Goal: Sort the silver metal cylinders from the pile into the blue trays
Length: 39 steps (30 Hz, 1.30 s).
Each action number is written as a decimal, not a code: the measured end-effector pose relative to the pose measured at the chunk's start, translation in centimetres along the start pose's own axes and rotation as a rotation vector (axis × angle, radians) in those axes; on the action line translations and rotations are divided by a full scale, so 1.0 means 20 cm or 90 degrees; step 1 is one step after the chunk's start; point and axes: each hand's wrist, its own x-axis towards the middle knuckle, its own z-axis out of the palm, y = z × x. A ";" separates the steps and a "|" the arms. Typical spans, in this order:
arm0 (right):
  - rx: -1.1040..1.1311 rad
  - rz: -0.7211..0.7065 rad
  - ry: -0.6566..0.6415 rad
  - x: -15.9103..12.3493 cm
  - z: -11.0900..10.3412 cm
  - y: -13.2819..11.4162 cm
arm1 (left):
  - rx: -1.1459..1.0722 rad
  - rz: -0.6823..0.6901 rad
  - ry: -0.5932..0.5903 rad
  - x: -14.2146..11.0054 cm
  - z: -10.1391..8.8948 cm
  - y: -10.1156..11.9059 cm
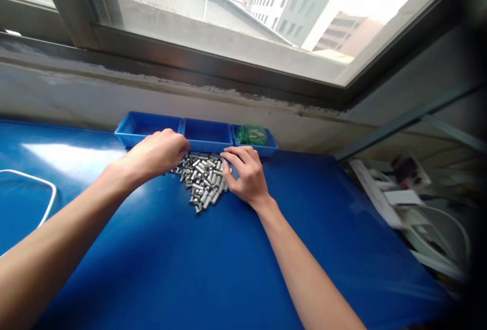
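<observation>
A pile of several small grey metal cylinders [201, 180] lies on the blue table [213, 264] in front of three blue bins. My left hand [158, 153] rests at the pile's left edge, its fingers curled inward and pinched over some pieces. My right hand [245, 172] sits at the pile's right edge, fingers bent and slightly apart, fingertips touching the cylinders. What, if anything, the left fingers hold is hidden.
Three blue bins stand in a row at the back: left bin [142, 126], middle bin [207, 134], right bin [254, 139] holding green items. A white cable loop [45, 198] lies at the left. White cables and papers [418, 208] clutter the right side beyond the table edge. A window wall rises behind.
</observation>
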 end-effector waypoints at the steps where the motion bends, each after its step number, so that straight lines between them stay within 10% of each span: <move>1: 0.009 -0.004 -0.010 0.00 0.00 -0.01 | 0.027 -0.024 -0.011 -0.01 -0.01 -0.03; 12: -0.015 0.129 -0.159 -0.01 0.07 -0.03 | 0.142 -0.038 -0.155 -0.09 0.06 -0.01; 30: 0.113 -0.005 -0.115 0.01 0.10 -0.09 | -0.289 -0.015 0.300 -0.22 0.37 -0.07; 39: 0.200 0.011 -0.041 0.02 0.16 -0.10 | -0.202 0.090 0.344 -0.22 0.37 -0.05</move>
